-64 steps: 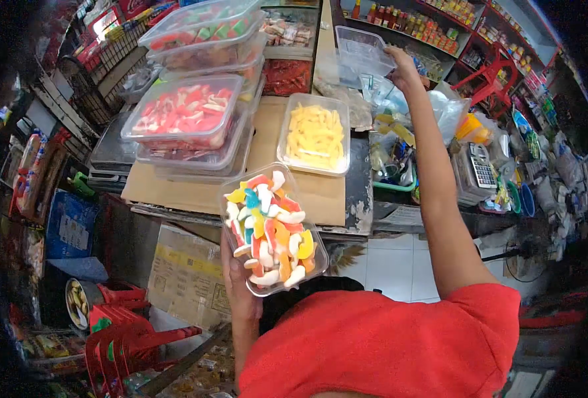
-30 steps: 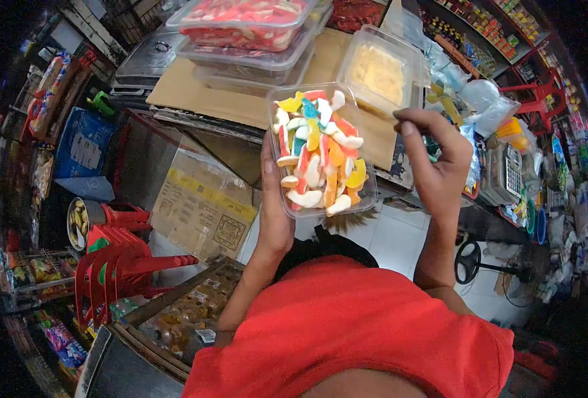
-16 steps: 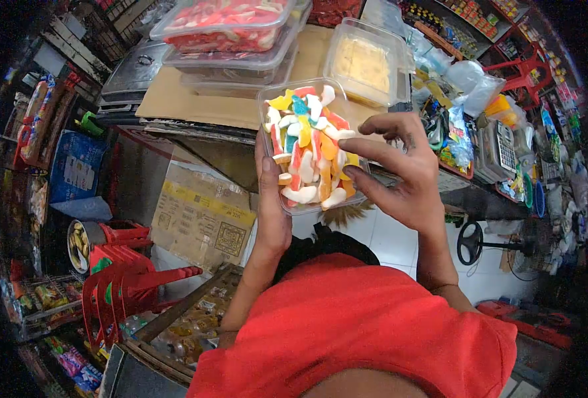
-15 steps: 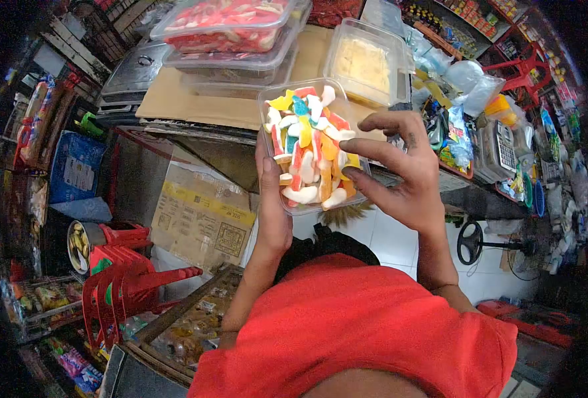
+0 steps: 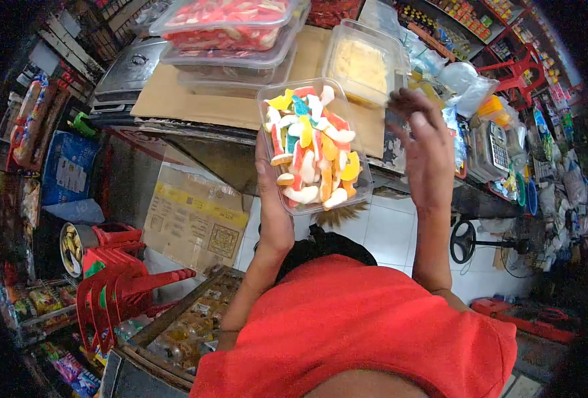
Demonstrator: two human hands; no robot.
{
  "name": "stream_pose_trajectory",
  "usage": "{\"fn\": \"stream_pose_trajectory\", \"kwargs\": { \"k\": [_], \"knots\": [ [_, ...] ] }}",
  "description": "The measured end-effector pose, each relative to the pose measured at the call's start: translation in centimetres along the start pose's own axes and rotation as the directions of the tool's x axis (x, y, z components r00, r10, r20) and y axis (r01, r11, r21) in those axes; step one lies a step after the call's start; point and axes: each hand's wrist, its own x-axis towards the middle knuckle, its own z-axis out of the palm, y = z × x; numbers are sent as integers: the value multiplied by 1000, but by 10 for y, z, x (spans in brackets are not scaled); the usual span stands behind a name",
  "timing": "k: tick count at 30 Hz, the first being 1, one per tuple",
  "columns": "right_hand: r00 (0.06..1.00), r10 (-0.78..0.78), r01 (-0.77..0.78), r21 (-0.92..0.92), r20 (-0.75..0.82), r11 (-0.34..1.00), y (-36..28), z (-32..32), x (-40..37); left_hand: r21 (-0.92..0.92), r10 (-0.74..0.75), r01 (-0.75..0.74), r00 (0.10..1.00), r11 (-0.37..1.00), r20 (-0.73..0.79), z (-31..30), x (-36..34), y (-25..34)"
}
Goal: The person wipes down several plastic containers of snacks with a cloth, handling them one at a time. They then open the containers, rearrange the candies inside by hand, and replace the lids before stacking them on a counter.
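Crowded shop shelves ring the view, with pale floor tiles [image 5: 387, 232] showing beyond the person's red shirt [image 5: 353, 318] at six o'clock. At seven o'clock lies a wood-edged case [image 5: 191, 318] of small packets; at eight, stacked red chairs [image 5: 112, 285].

Just above centre is the candy tub [image 5: 363, 192] — clear, rounded at the corners, and heaped with white, orange, yellow, red and blue-green candies [image 5: 310, 142]. The left hand [image 5: 274, 215] grasps it by the side nearest nine o'clock, thumb along the wall, the other fingers mostly hidden. At two o'clock the right hand [image 5: 428, 156] is open and grips nothing, its fingers blurred, apart from the tub. A flattened carton [image 5: 198, 212] leans at nine o'clock, and a black ring [image 5: 463, 242] on a stem stands between three and four.

Farther off, brown cardboard [image 5: 194, 99] covers part of the worktop [image 5: 393, 158]. Stacked tubs [image 5: 228, 63] rest there at eleven o'clock, pink-and-white candy in the upper one; at one o'clock sits a tub of pale yellow pieces [image 5: 360, 63]. A calculator [image 5: 498, 146] lies between two and three, among bags and containers. Farthest — between one and two — bottles [image 5: 420, 18] line a shelf.
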Motion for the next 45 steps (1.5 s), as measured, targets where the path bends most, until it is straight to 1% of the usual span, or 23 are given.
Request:
{"fn": "stream_pose_trajectory", "kwargs": {
  "k": [1,2,4,8,9,10,11,13,15,17,18,19,20,21,23,24,28,30,33,36,40,42,45],
  "knots": [
    [986,147,-162,263,78,951,-1,-4,1,0,3,-3,999,1000,-44,4,0,2],
    [987,141,-155,258,72,954,1,-10,4,-1,6,-6,996,1000,-85,7,0,3],
    [934,320,-346,623,158,702,8,-27,10,-8,4,-4,1000,1000,-2,2,-1,4],
    [983,141,-182,644,115,743,-6,-55,30,-11,13,-14,1000,1000,-26,1,-1,2],
    [994,41,13,473,-104,881,-16,-58,40,-38,-26,24,998,999,-55,0,-2,2],
    [912,-278,346,203,-301,916,-19,-62,53,-64,-66,61,994,996,-84,1,-3,2],
    [665,-583,533,-250,-467,808,-26,-65,70,-87,-70,62,994,994,-87,1,-4,2],
    [209,-945,627,-707,-251,326,-34,-90,107,-80,-65,58,994,995,-82,1,-3,1],
    [65,-990,525,-839,-129,144,-32,-109,145,-60,-96,91,990,994,-100,1,-4,4],
    [277,-942,383,-877,-190,290,-6,-150,213,-47,-98,94,990,994,-103,3,-4,6],
    [304,-932,375,-874,-199,309,10,-140,233,-38,-103,99,989,994,-107,4,-5,6],
    [509,-842,229,-916,-176,329,39,-174,281,-39,-98,94,989,995,-110,4,-5,5],
    [689,-699,-21,-970,-190,243,55,-165,297,-59,-96,91,991,994,-92,5,-5,5],
    [853,-486,-17,-941,-189,337,62,-155,301,-77,-93,87,993,993,-78,4,-5,4],
    [944,-220,-166,-931,-245,324,92,-161,336,-66,-112,106,988,992,-104,5,-5,4],
    [972,-23,-210,-909,-233,360,95,-158,342,-57,-141,135,983,989,-116,5,-6,4],
    [967,-39,-235,-943,-251,237,102,-158,360,-35,-107,104,988,994,-107,4,-5,3],
    [932,-289,-119,-937,-219,329,138,-208,409,-38,-92,89,990,995,-103,3,-5,2],
    [978,-4,-156,-744,-208,650,107,-193,377,-60,-88,82,991,995,-98,3,-3,-2],
    [938,230,-345,-777,-260,527,76,-157,334,-57,-32,27,997,998,-76,14,-3,6],
    [952,277,-278,-757,-132,592,81,-159,335,-128,-23,16,998,992,-57,13,-3,-1],
    [918,278,-394,-577,-282,716,83,-157,337,-76,-15,8,996,997,-84,9,-4,-6],
    [927,224,-329,-361,-302,873,64,-144,323,-258,-90,78,995,963,-34,17,-7,6]
  ]
}}
